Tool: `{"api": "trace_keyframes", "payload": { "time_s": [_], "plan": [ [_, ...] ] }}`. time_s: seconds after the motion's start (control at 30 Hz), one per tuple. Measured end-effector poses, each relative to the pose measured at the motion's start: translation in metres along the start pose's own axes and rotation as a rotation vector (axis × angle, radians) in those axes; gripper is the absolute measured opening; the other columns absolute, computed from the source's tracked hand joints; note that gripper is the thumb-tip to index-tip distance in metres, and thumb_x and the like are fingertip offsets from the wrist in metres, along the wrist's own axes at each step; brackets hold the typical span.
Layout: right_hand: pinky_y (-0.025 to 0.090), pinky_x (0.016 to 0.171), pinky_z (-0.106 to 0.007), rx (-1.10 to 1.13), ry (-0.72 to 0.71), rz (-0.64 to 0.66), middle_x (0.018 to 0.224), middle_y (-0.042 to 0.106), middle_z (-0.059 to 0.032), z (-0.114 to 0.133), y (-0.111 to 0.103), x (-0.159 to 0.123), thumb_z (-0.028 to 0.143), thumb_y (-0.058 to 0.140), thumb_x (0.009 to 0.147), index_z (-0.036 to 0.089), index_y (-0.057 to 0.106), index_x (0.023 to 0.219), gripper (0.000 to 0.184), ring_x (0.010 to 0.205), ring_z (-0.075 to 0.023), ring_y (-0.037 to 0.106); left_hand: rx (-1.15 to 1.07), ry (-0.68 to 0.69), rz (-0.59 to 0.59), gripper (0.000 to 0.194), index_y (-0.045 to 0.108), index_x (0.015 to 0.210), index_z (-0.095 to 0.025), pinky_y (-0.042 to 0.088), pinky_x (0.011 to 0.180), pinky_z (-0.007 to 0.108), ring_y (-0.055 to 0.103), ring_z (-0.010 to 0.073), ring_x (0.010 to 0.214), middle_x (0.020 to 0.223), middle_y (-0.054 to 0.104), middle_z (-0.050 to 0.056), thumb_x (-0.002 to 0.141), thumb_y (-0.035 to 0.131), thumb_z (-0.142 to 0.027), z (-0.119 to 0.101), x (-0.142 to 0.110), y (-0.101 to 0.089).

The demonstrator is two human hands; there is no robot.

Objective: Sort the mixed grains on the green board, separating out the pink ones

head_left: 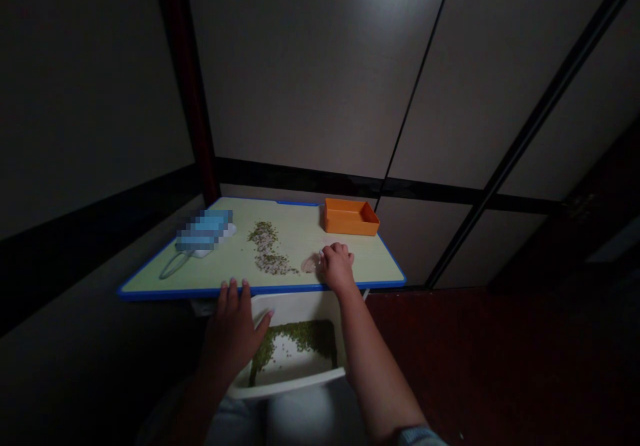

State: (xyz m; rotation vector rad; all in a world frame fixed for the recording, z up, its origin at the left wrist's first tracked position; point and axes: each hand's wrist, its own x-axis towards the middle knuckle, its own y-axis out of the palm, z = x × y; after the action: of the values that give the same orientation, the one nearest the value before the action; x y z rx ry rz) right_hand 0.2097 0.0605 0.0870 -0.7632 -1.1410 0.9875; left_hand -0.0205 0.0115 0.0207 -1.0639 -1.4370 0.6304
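My right hand (338, 265) is over the right part of the small table, its fingers curled down and closed. What they hold, if anything, is hidden. Just left of its fingertips is a small pale pinkish patch (311, 263), too dim to name. My left hand (234, 323) is open, fingertips on the table's blue front edge and thumb at the white bin. Green grains or beans (313, 335) lie in this white bin (295, 304), below the front edge. On the tabletop (300, 223), a curved scatter of green and pale grains (270, 249) lies left of my right hand.
An orange open box (350, 223) stands at the table's back right. A blurred blue item (205, 229) with a thin cord loop (175, 265) lies on the left. Panelled doors (310, 79) rise behind the table, with dark reddish floor (480, 353) to the right.
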Motion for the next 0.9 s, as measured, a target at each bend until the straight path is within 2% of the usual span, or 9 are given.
{"api": "trace_keyframes", "payload": {
  "time_s": [0.07, 0.23, 0.4, 0.6, 0.9],
  "plan": [
    [0.029, 0.081, -0.036, 0.024, -0.037, -0.01, 0.109, 0.055, -0.0086, 0.0, 0.0, 0.0, 0.029, 0.041, 0.093, 0.022, 0.062, 0.095, 0.022, 0.104, -0.0236, 0.041, -0.001, 0.008, -0.005, 0.075, 0.034, 0.137, 0.0, 0.038, 0.102, 0.048, 0.023, 0.0379, 0.14, 0.145, 0.034, 0.026, 0.081, 0.037, -0.051, 0.0, 0.0, 0.0],
    [0.027, 0.08, -0.034, 0.064, -0.012, -0.043, 0.106, 0.056, -0.0074, -0.006, -0.003, -0.002, 0.027, 0.041, 0.092, 0.021, 0.061, 0.088, 0.021, 0.103, -0.0225, 0.041, -0.01, 0.021, -0.011, 0.075, 0.035, 0.136, 0.0, 0.039, 0.101, 0.047, 0.022, 0.0378, 0.14, 0.145, 0.034, 0.028, 0.082, 0.039, -0.05, 0.001, 0.0, 0.0],
    [0.027, 0.078, -0.033, 0.079, -0.05, 0.016, 0.105, 0.058, -0.0065, -0.009, -0.01, -0.004, 0.025, 0.043, 0.09, 0.019, 0.062, 0.083, 0.02, 0.102, -0.0215, 0.041, -0.014, 0.012, -0.014, 0.075, 0.036, 0.136, -0.001, 0.037, 0.103, 0.047, 0.022, 0.0365, 0.141, 0.145, 0.035, 0.026, 0.08, 0.041, -0.05, 0.001, -0.001, 0.0],
    [0.027, 0.081, -0.036, -0.009, -0.082, 0.037, 0.105, 0.059, -0.0069, -0.006, -0.016, -0.007, 0.025, 0.047, 0.088, 0.02, 0.064, 0.087, 0.018, 0.103, -0.0228, 0.041, -0.014, 0.007, -0.019, 0.075, 0.035, 0.137, -0.001, 0.037, 0.103, 0.048, 0.023, 0.0367, 0.141, 0.145, 0.035, 0.026, 0.08, 0.041, -0.05, 0.001, 0.0, 0.001],
    [0.028, 0.084, -0.038, -0.048, 0.077, -0.015, 0.109, 0.058, -0.01, -0.013, -0.014, -0.007, 0.024, 0.043, 0.09, 0.02, 0.065, 0.091, 0.023, 0.106, -0.0242, 0.041, -0.004, 0.012, -0.014, 0.075, 0.037, 0.135, 0.002, 0.037, 0.104, 0.047, 0.025, 0.0387, 0.139, 0.144, 0.035, 0.029, 0.08, 0.044, -0.048, 0.001, 0.0, 0.0]
  ]
}}
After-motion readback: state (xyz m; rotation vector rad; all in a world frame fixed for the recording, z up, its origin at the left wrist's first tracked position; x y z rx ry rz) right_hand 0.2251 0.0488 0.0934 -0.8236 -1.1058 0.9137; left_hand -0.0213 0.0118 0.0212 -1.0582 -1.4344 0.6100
